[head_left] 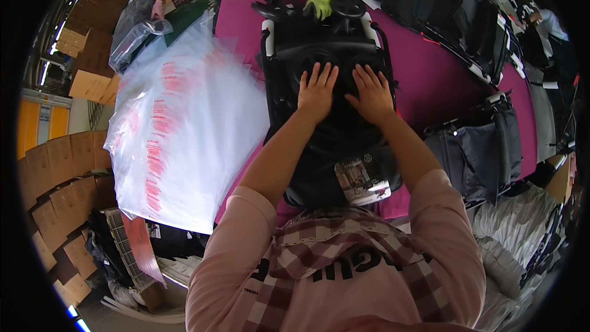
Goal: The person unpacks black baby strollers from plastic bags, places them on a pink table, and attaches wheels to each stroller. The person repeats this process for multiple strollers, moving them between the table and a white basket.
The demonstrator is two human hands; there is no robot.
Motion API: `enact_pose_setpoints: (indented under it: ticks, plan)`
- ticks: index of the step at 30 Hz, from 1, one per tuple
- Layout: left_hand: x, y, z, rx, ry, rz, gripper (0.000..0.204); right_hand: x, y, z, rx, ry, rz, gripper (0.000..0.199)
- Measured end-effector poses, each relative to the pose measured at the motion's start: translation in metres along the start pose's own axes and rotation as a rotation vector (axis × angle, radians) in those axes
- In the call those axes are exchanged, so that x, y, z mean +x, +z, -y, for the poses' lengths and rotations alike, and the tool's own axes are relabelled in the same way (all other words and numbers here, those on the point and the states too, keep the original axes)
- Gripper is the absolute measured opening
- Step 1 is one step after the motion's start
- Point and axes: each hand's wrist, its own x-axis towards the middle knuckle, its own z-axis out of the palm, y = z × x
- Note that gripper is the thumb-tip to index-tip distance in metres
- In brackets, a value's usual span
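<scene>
A folded black stroller (332, 129) lies in front of me on the magenta table. My left hand (317, 92) rests flat on its dark upper part, fingers stretched out. Beside it, palm down on the same black surface, is my right hand (371, 94), its fingers spread; neither hand grips anything. A printed card (359, 179) hangs on the stroller's near end, close to my body. At the far end, a co-worker's green-gloved hands (319, 3) are by the black wheels (348, 6).
A stack of clear plastic bags with red print (190, 123) covers the left side. More folded black strollers (442, 18) lie at the right on the magenta table cover (430, 86). Cardboard boxes (67, 160) stand far left, where another person in a checked sleeve handles plastic (132, 43).
</scene>
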Motion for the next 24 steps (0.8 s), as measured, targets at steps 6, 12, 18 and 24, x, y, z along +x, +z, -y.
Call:
enact_pose_setpoints:
  ticks: [6, 12, 18, 24]
  plan:
    - [-0.067, -0.033, 0.019, -0.230, -0.093, -0.169, 0.053, -0.073, -0.029, -0.010, 0.193, 0.039, -0.157, 0.054]
    - [-0.234, -0.040, 0.038, -0.331, -0.421, -0.316, 0.054, -0.294, 0.036, -0.028, 0.581, 0.668, -0.008, 0.043]
    - [-0.311, 0.011, -0.002, -1.233, -1.037, 0.029, 0.066, -0.328, 0.072, -0.010, 1.406, 1.005, 0.309, 0.039]
    - [-0.286, 0.003, -0.026, -1.580, -1.180, 0.006, 0.048, -0.291, 0.071, -0.024, 1.862, 1.054, 0.298, 0.033]
